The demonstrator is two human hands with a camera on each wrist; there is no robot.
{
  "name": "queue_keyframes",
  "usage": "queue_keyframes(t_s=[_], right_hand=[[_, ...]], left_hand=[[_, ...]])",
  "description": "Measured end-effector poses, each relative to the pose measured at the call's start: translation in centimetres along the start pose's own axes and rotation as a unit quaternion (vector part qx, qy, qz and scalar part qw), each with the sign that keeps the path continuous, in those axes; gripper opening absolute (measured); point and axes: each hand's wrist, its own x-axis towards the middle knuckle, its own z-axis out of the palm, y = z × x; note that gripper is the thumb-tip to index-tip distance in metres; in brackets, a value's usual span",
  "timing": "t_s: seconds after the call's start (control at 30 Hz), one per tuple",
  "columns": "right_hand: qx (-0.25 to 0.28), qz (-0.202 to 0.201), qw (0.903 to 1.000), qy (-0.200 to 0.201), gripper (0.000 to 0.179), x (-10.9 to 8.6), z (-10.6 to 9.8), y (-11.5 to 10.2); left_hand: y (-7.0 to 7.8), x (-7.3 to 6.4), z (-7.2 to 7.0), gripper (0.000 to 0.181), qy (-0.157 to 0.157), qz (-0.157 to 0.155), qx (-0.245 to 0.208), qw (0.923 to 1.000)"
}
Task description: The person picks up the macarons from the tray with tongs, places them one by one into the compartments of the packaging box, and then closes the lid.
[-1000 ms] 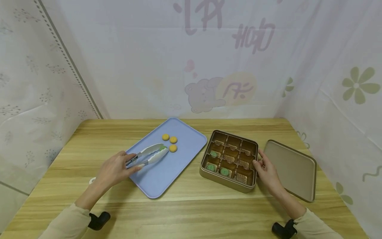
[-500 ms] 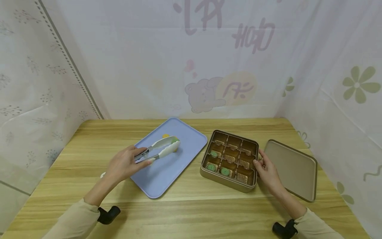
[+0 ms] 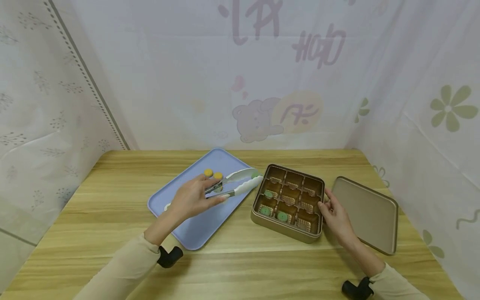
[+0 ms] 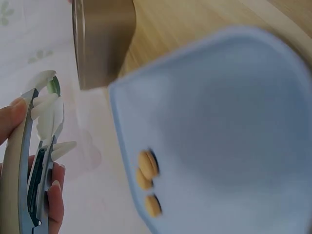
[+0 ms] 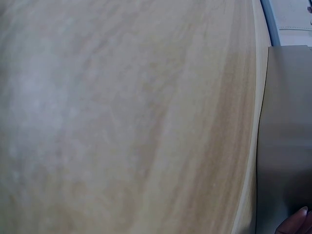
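My left hand (image 3: 193, 196) grips metal tongs (image 3: 240, 175) with white scalloped tips, and a green macaron (image 3: 255, 173) is pinched between those tips. In the left wrist view the same macaron (image 4: 54, 86) shows edge-on at the end of the tongs. The tips overlap the right corner of the blue tray (image 3: 202, 225), close to the left rim of a bronze tin (image 3: 285, 230). Several compartments divide the tin; three of them hold green macarons (image 3: 282, 216). At its right wall, my right hand (image 3: 337, 216) holds the tin, thumb at the rim.
Three yellow macarons (image 4: 148, 164) lie near the tray's far side, partly covered by the tongs in the head view. Right of the tin lies its flat lid (image 3: 369, 216), behind my right hand. A patterned curtain (image 3: 180, 83) stands along the table's back edge.
My left hand has carried the tongs and green macaron rightward, from beside the yellow macarons to near the tin's left rim. My right hand and the tin have stayed in place.
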Motion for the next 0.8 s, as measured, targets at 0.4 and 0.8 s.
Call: queue_keyframes(t_s=[0.4,0.8], right_hand=[[0.003,0.002,1.0000,0.004,0.059,0.0,0.1,0.1],[-0.003,-0.001,1.0000,0.008,0.058,0.1,0.2,0.3]], left_hand=[[4.0,2.4,2.5,0.054,-0.018,0.065,0.025,0.9974],[6.0,3.7,4.1,0.057,-0.039,0.091,0.063,0.9930]])
